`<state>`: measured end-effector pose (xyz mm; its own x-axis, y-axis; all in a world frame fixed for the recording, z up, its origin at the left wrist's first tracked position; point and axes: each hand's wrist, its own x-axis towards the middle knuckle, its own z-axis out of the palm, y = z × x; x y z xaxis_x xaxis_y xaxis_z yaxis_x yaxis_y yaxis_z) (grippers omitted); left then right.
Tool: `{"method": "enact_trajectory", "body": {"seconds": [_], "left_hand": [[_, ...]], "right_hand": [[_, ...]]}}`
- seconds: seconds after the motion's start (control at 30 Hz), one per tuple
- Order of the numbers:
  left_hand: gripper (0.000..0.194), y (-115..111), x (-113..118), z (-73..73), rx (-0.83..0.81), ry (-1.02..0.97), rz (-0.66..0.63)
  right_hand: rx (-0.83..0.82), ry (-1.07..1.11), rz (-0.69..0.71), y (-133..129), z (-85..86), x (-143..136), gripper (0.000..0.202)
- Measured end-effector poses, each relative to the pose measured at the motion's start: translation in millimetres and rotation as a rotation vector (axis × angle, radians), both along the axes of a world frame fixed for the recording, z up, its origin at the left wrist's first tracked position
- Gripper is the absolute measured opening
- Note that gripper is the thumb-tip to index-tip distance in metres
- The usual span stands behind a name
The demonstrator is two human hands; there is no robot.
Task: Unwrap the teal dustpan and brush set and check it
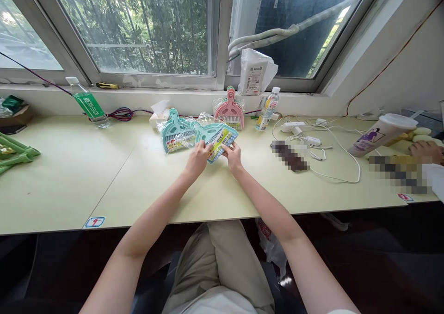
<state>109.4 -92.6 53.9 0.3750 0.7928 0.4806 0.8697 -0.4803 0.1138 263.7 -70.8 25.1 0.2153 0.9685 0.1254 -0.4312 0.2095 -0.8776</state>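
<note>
Between my two hands is a mint-green mini dustpan and brush set [211, 133] with a yellow and blue label, tilted above the table. My left hand [198, 158] grips its lower left edge, fingers closed. At its lower right corner my right hand [233, 156] pinches the label side. Just behind and to the left, a second mint-green dustpan set [176, 131] in clear wrapping lies on the table, partly overlapped by the held one. A pink dustpan set [229, 112], also wrapped, leans against the wall under the window.
Behind stand a green-labelled bottle [90, 105], a tissue pack [160, 113] and a clear drink bottle [268, 109]. Right lie white cables [347, 150], a power strip [292, 126] and a large cup [379, 133], near another person's hand [426, 151]. Green stalks [17, 152] lie far left.
</note>
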Motion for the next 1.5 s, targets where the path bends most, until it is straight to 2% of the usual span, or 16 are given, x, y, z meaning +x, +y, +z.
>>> {"method": "enact_trajectory", "body": {"seconds": [0.27, 0.33, 0.37, 0.47, 0.5, 0.57, 0.67, 0.77, 0.97, 1.07, 1.17, 1.3, 1.5], "left_hand": [[0.035, 3, 0, -4.2, 0.051, -0.28, -0.169], [0.035, 1, 2, -4.6, 0.127, -0.432, -0.135], [0.041, 1, 3, -4.3, 0.18, -0.552, -0.09], [0.071, 3, 2, -2.1, 0.253, -1.008, 0.063], [0.078, 5, 0, -1.3, 0.215, -1.157, 0.083], [0.083, 12, -4, 0.1, 0.03, -1.411, 0.04], [0.073, 19, -5, 0.1, -0.353, -1.654, -0.153], [0.06, 19, 2, -3.7, -0.577, -1.726, -0.27], [0.037, 16, 12, -12.8, -0.773, -1.753, -0.24], [0.034, 14, 13, -10.9, -0.851, -1.717, -0.263], [0.037, 11, 13, -5.0, -0.851, -1.705, -0.315], [0.044, 12, 8, 2.8, -0.736, -1.811, -0.361], [0.06, 17, -7, 4.1, -0.669, -1.928, -0.32]], "right_hand": [[0.003, 0.087, -0.002, 3, -1.2, 2, 0.034], [-0.002, 0.109, -0.002, 4, -1.3, 3, 0.033], [-0.001, 0.118, 0.0, 4, -1.1, 4, 0.033], [0.017, 0.134, 0.018, 6, 0.7, 7, 0.032], [0.026, 0.137, 0.029, 5, 1.7, 7, 0.033], [0.044, 0.137, 0.054, 4, 3.9, 7, 0.033], [0.064, 0.107, 0.105, 0, 7.4, 3, 0.036], [0.073, 0.077, 0.142, -4, 8.8, -2, 0.038], [0.045, 0.091, 0.088, 0, 2.0, -2, 0.041], [0.039, 0.099, 0.064, 2, 0.0, 1, 0.039], [0.053, 0.098, 0.07, 2, 2.9, 2, 0.037], [0.061, 0.065, 0.119, -1, 9.8, 1, 0.035], [0.067, 0.05, 0.208, -8, 12.5, -4, 0.039]]}}
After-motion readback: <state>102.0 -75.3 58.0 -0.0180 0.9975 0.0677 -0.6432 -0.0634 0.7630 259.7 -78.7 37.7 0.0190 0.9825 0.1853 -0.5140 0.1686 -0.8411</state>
